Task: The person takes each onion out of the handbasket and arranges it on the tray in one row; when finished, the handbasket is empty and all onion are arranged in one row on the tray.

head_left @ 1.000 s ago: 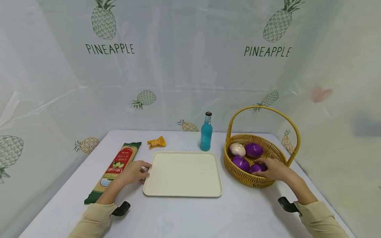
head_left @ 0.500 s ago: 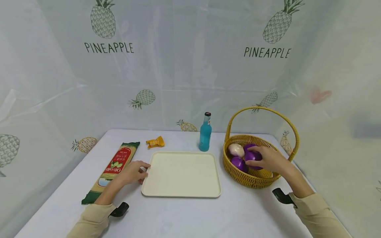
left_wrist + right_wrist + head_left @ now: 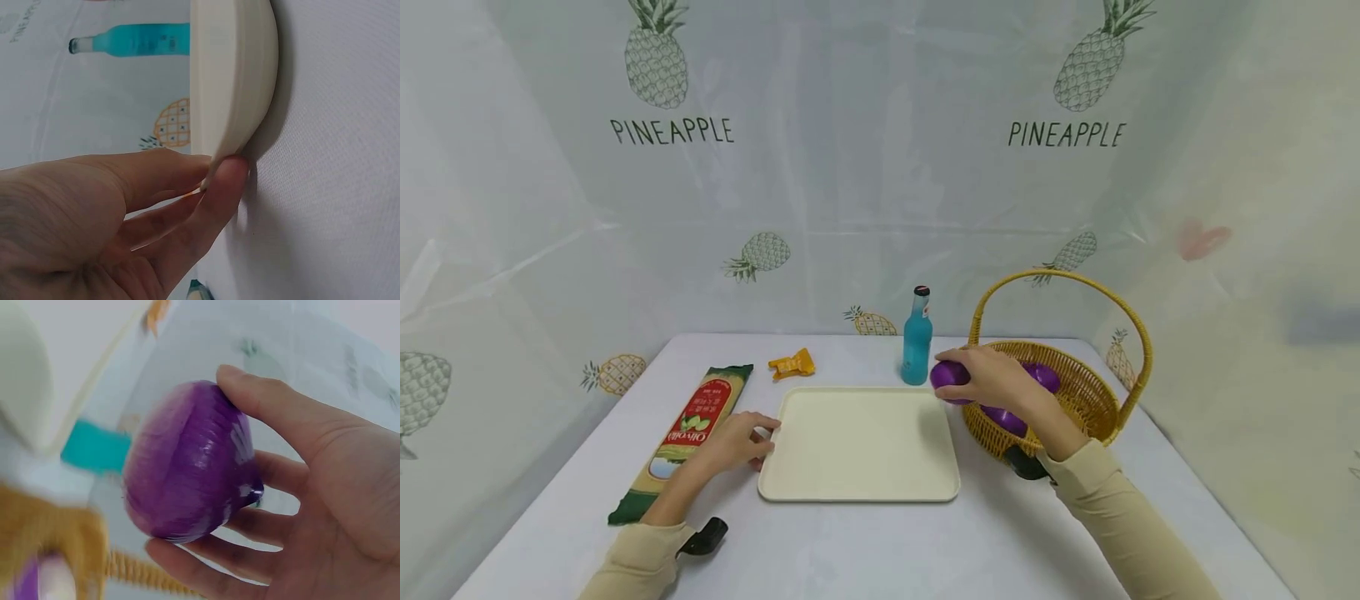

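My right hand grips a purple onion in the air, just over the far right corner of a cream tray. In the right wrist view the thumb and fingers wrap the onion, its pointed tip towards the palm. My left hand pinches the tray's left rim. The left wrist view has the thumb on one side of that rim and fingers on the other. A wicker basket holds more purple onions. A whitish one shows partly in the right wrist view.
A blue bottle stands behind the tray's far right corner, close to the held onion. Left of the tray lies a green-and-red Olivoilà packet, partly behind my left arm. An orange wrapped snack lies behind the tray. The basket's tall handle arches upward.
My right hand has lifted one purple onion out of the basket and carried it left to the tray's far right corner. The left hand has stayed at the tray's rim.
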`<action>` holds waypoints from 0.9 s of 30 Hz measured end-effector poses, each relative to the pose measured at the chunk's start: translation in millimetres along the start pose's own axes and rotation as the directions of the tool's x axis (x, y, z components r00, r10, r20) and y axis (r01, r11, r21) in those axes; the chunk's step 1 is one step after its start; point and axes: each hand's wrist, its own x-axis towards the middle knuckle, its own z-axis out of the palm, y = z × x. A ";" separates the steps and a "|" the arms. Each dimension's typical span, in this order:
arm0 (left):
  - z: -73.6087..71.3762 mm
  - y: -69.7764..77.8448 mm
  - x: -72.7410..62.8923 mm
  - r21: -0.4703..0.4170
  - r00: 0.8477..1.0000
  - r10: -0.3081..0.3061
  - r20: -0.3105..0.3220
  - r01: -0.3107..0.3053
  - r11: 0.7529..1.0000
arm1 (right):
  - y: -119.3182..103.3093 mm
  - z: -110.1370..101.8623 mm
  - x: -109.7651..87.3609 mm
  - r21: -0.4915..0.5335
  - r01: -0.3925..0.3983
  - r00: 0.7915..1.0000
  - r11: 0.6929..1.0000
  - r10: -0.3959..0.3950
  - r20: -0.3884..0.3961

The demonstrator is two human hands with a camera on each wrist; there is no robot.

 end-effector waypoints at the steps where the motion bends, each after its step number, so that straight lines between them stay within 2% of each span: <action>1: 0.5 0.0 -0.3 -0.005 1.000 -0.001 0.000 0.001 1.000 | -6.5 3.5 6.6 0.000 0.013 1.000 1.000 -0.013 0.009; 8: 1.5 -2.8 1.4 0.001 1.000 0.002 -0.001 -0.002 1.000 | -47.7 44.1 52.3 -0.010 0.123 0.989 0.992 -0.122 0.079; 14: 1.1 -4.0 2.2 -0.007 1.000 0.001 -0.003 -0.001 1.000 | -84.9 84.2 90.3 0.017 0.138 0.979 0.990 -0.139 0.148; 21: 0.5 -0.6 -0.2 0.000 1.000 0.011 0.004 -0.011 1.000 | -117.3 116.4 125.1 0.063 0.114 0.983 0.991 -0.122 0.136; 27: -2.0 -1.3 -0.2 0.022 1.000 0.027 0.002 -0.027 0.999 | -131.8 134.6 145.7 0.069 0.112 0.988 0.991 -0.118 0.100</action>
